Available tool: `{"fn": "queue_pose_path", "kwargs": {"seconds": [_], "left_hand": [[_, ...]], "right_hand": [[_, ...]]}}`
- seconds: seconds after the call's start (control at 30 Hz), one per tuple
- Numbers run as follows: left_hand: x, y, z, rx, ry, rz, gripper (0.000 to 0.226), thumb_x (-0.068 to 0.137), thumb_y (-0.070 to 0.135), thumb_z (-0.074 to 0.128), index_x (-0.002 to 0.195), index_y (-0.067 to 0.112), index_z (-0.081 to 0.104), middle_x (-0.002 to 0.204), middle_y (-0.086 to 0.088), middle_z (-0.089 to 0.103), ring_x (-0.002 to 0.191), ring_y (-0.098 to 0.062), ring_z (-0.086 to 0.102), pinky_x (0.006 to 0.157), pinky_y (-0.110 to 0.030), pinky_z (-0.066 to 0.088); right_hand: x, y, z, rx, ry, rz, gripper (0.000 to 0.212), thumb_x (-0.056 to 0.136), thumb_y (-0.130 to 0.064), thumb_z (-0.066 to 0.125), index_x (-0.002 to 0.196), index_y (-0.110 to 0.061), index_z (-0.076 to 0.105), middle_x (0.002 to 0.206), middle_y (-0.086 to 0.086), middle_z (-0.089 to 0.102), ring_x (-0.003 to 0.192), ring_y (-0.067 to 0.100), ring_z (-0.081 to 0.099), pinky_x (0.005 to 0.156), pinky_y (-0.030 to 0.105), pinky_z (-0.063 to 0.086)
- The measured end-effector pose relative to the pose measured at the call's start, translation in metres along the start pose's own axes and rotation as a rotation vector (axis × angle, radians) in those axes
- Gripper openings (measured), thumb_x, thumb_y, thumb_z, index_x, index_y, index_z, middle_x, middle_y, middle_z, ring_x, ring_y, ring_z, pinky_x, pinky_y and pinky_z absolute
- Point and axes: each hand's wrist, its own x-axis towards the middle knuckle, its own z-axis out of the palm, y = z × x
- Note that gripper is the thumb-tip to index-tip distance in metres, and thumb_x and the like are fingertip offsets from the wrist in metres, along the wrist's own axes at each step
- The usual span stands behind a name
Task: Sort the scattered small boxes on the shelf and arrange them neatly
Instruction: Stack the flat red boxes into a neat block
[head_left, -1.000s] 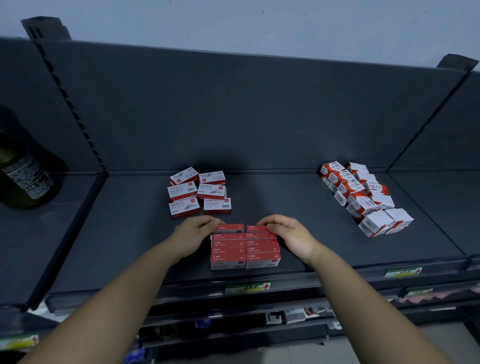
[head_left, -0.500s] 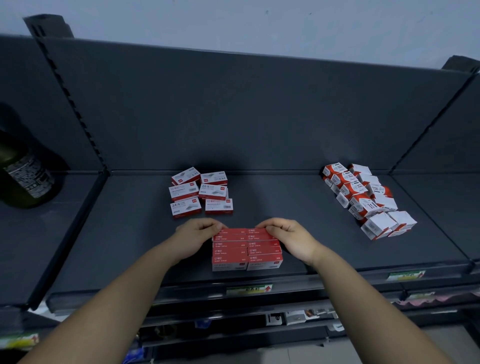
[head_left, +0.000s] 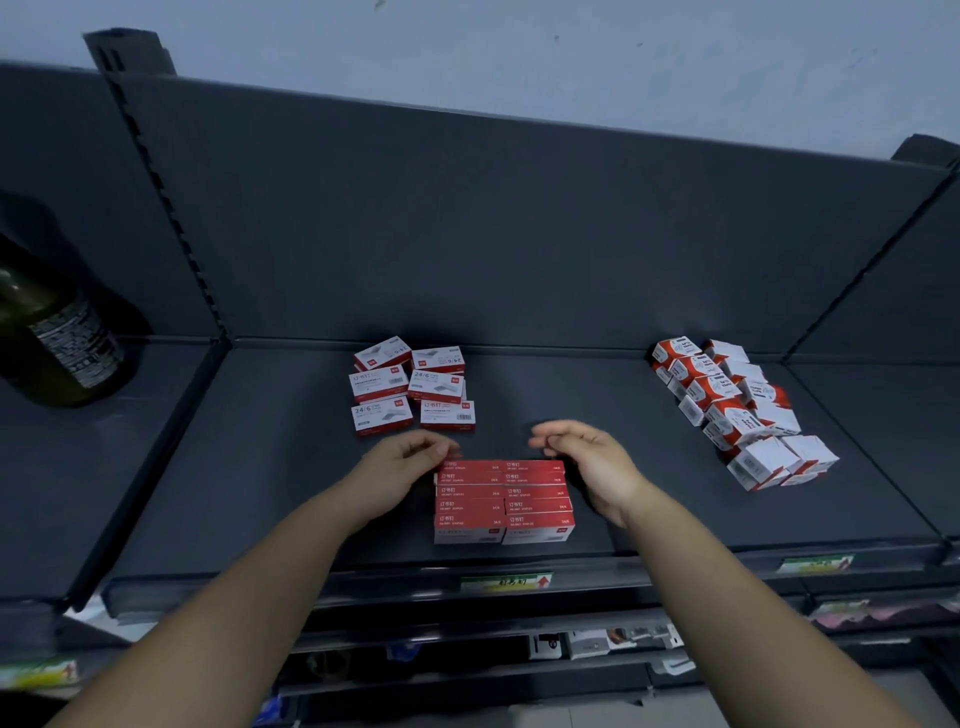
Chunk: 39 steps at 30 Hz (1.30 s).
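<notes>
left hand (head_left: 402, 470): curled at back-left corner of red boxes (head_left: 504, 501), can't tell if it's gripping
right hand (head_left: 589, 462): loose, empty, back-right
risk: I reckon a knuckle bump skews rows

The front white-and-red box (head_left: 382, 414) is showing "24/6" in large digits, and a second white box (head_left: 435, 383) behind it is carrying the same number. The white box beside the front one (head_left: 447, 414) is reading "订书钉". The red boxes (head_left: 503, 501) are each displaying "订书钉" in white. Print on the bottle label (head_left: 78, 343), the shelf-edge tag (head_left: 505, 582) and the right-hand boxes (head_left: 727, 405) is proving too small to read.
</notes>
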Motion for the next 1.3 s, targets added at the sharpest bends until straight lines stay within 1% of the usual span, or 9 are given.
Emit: {"fn": "queue_pose_path", "kwargs": {"seconds": [0.1,0.23,0.33,0.5,0.67,0.8,0.9,1.17,1.3], "left_hand": [[-0.007,0.007,-0.002,-0.122,0.260,0.097,0.015,0.098,0.009,0.054,0.101,0.017,0.067,0.091,0.005,0.072,0.086,0.004,0.065,0.085,-0.019,0.047],[-0.005,0.001,-0.021,-0.073,0.640,0.093,0.008,0.095,0.012,0.060,0.100,0.018,0.061,0.091,-0.001,0.066,0.088,-0.014,0.062,0.074,-0.024,0.049],[0.004,-0.004,-0.036,0.050,0.725,0.016,0.031,0.089,0.016,0.068,0.115,0.015,0.052,0.104,-0.001,0.060,0.098,-0.021,0.060,0.078,-0.029,0.047],[0.015,-0.014,-0.049,0.362,0.584,-0.234,0.064,0.083,0.043,0.074,0.133,0.011,0.051,0.134,-0.014,0.046,0.122,-0.030,0.049,0.101,-0.039,0.044],[0.014,-0.014,-0.051,0.417,0.547,-0.184,0.047,0.083,0.044,0.073,0.122,0.020,0.061,0.128,-0.010,0.049,0.119,-0.028,0.050,0.099,-0.037,0.044],[0.011,-0.013,-0.050,0.352,0.510,-0.121,0.038,0.079,0.038,0.078,0.107,0.027,0.054,0.113,0.006,0.059,0.107,-0.018,0.057,0.094,-0.040,0.048],[0.009,-0.008,-0.047,0.184,0.424,-0.024,0.034,0.081,0.022,0.078,0.100,0.027,0.050,0.100,0.014,0.064,0.093,-0.010,0.063,0.078,-0.027,0.050],[0.012,0.010,-0.041,-0.090,0.326,0.045,0.033,0.081,0.007,0.077,0.101,0.021,0.054,0.103,0.001,0.072,0.096,-0.014,0.069,0.085,-0.027,0.054],[0.010,0.021,-0.036,-0.165,0.277,0.054,0.033,0.081,0.006,0.078,0.101,0.021,0.056,0.102,0.002,0.075,0.095,-0.012,0.071,0.080,-0.023,0.053]], "right_hand": [[0.010,-0.015,0.009,-0.096,0.075,0.022,0.025,0.095,0.004,0.050,0.090,-0.011,0.070,0.089,0.006,0.072,0.079,0.016,0.057,0.080,0.027,0.049],[0.023,-0.036,0.030,-0.336,0.060,-0.045,0.023,0.094,0.001,0.053,0.089,-0.014,0.068,0.085,0.005,0.068,0.076,0.019,0.057,0.073,0.028,0.048],[0.037,-0.046,0.052,-0.642,-0.002,-0.066,0.016,0.094,-0.012,0.061,0.109,-0.015,0.068,0.100,0.004,0.067,0.090,0.017,0.060,0.080,0.026,0.045],[0.054,-0.048,0.083,-0.870,-0.035,0.048,0.061,0.092,-0.036,0.067,0.144,-0.012,0.044,0.140,0.007,0.054,0.126,0.024,0.053,0.100,0.033,0.043],[0.059,-0.044,0.092,-0.870,-0.019,0.021,0.035,0.091,-0.034,0.069,0.118,-0.012,0.066,0.118,0.003,0.067,0.103,0.020,0.062,0.084,0.029,0.047],[0.058,-0.039,0.085,-0.796,0.024,0.045,0.031,0.083,-0.034,0.079,0.104,-0.017,0.064,0.104,0.000,0.066,0.092,0.018,0.061,0.076,0.031,0.047],[0.059,-0.038,0.078,-0.775,0.039,0.013,0.026,0.083,-0.026,0.080,0.092,-0.018,0.056,0.091,-0.002,0.063,0.083,0.016,0.059,0.069,0.028,0.046],[0.050,-0.044,0.061,-0.677,-0.114,-0.004,0.019,0.087,-0.015,0.074,0.103,-0.018,0.065,0.095,-0.003,0.066,0.085,0.014,0.061,0.078,0.028,0.049],[0.037,-0.044,0.045,-0.463,-0.114,-0.050,0.012,0.089,-0.011,0.070,0.099,-0.018,0.068,0.085,-0.001,0.067,0.070,0.012,0.057,0.063,0.024,0.046]]}}
